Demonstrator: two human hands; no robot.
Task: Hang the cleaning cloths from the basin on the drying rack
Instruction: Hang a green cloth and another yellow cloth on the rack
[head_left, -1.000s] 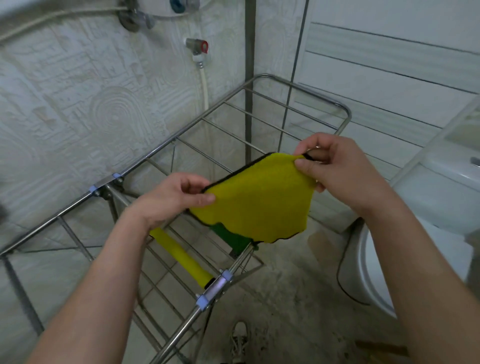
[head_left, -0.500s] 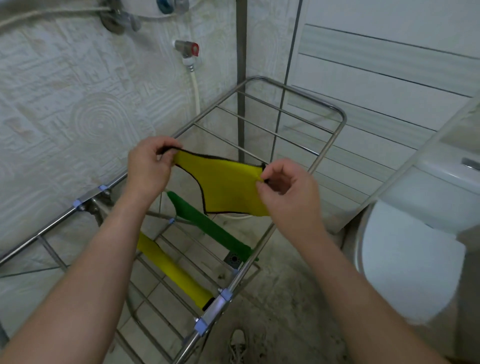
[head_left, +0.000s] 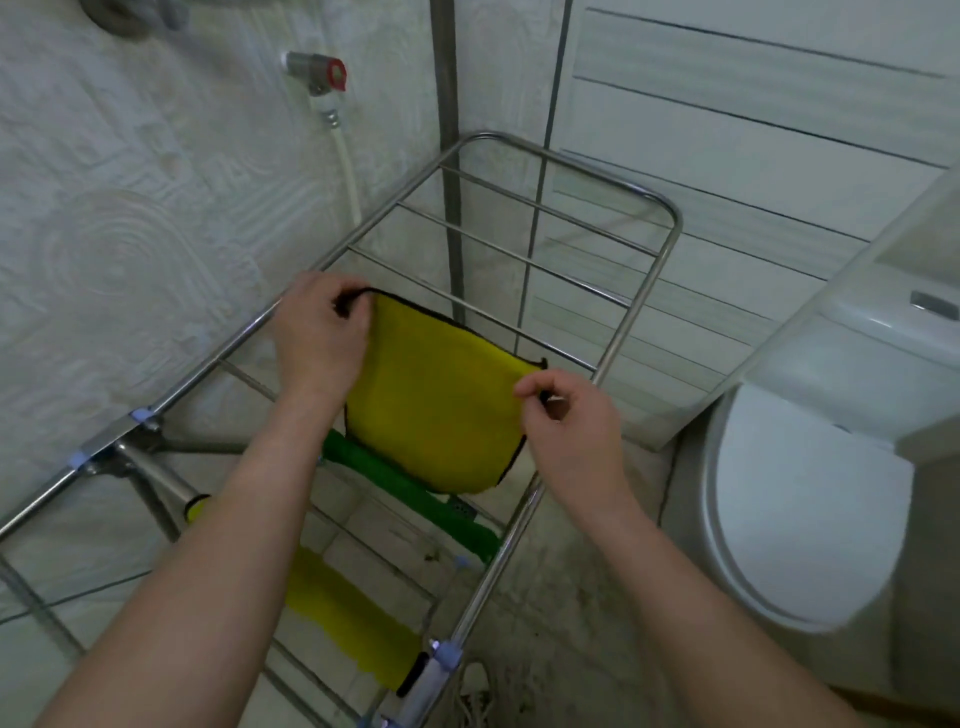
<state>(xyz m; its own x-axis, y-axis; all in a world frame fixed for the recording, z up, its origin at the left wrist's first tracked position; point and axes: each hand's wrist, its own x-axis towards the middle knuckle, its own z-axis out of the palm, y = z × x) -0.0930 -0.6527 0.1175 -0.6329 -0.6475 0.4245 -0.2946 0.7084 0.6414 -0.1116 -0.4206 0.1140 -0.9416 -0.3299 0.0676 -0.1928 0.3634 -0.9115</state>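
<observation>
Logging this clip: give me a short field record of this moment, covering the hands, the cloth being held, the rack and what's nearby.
Left hand: pinches the far corner of the yellow microfibre cloth with black trim
Right hand: pinches its near-right corner
Held cloth: spread between both hands above the steel-tube drying rack; contact with a rail cannot be told
Already hung: green cloth on one rail, second yellow cloth on a nearer rail
Nearby: white toilet on the right
Basin: not in view
</observation>
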